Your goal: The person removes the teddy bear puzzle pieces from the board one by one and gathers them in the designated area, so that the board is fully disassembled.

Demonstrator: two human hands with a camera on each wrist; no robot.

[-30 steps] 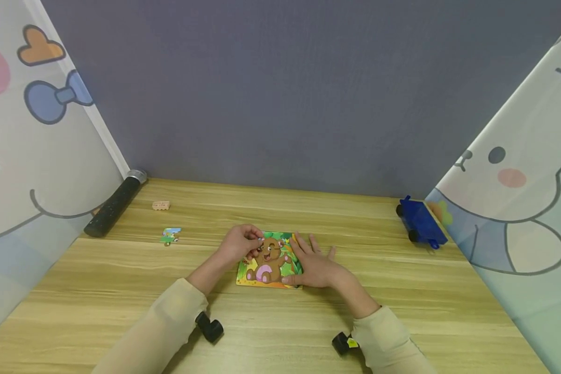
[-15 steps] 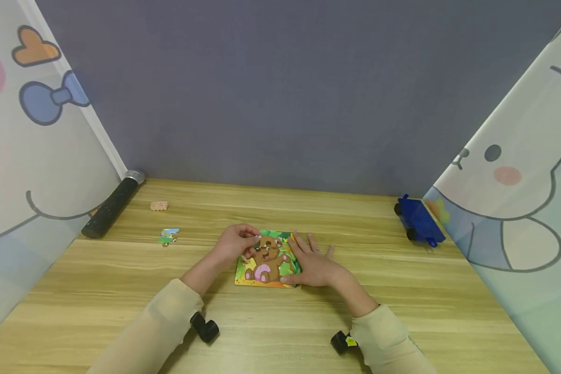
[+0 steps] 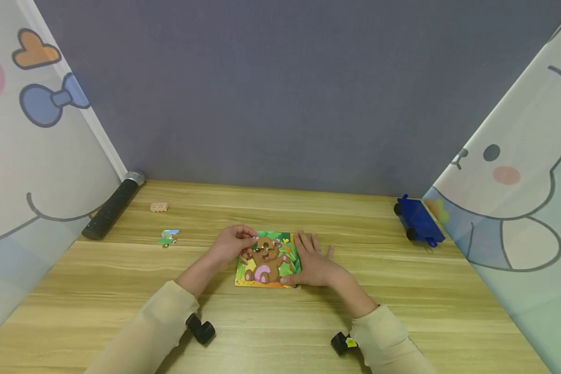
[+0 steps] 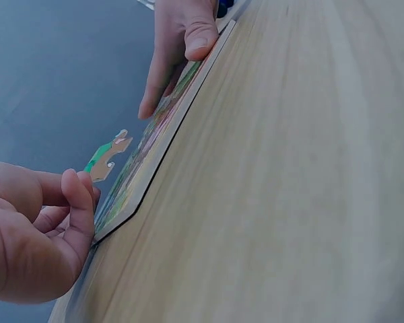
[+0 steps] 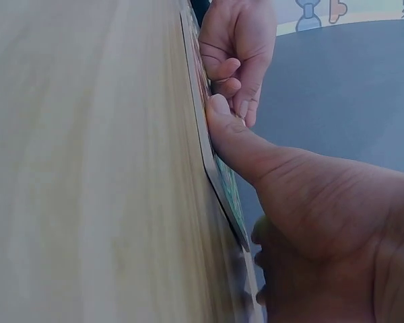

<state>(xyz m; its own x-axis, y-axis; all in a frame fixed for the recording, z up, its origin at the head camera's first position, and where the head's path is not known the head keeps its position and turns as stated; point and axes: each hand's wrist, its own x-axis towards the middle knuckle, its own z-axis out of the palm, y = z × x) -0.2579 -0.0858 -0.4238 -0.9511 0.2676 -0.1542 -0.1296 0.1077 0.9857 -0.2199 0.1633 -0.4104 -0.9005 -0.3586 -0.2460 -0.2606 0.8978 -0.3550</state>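
Note:
A bear jigsaw puzzle [image 3: 264, 272] in a flat rectangular board lies on the table in the head view. My left hand [image 3: 234, 246] is over its upper left part. Thumb and fingers pinch a puzzle piece [image 4: 108, 160], green and brown, tilted and held just above the board in the left wrist view. My right hand [image 3: 315, 265] lies along the board's right edge, fingers spread and straight. Its thumb [image 5: 229, 131] rests on the board's near right part. Left of the board, apart from it, lies another puzzle piece [image 3: 169, 238].
A small pinkish block [image 3: 159, 207] lies at the back left. Beside the left wall panel is a black microphone [image 3: 112, 208]. A blue toy cart [image 3: 419, 221] with black wheels stands at the back right. A grey panel [image 3: 280, 104] closes off the table's far side.
My left hand has drawn slightly left with the pinched puzzle piece, uncovering more of the bear's head. The right hand's fingers have shifted a little to the right on the board's edge.

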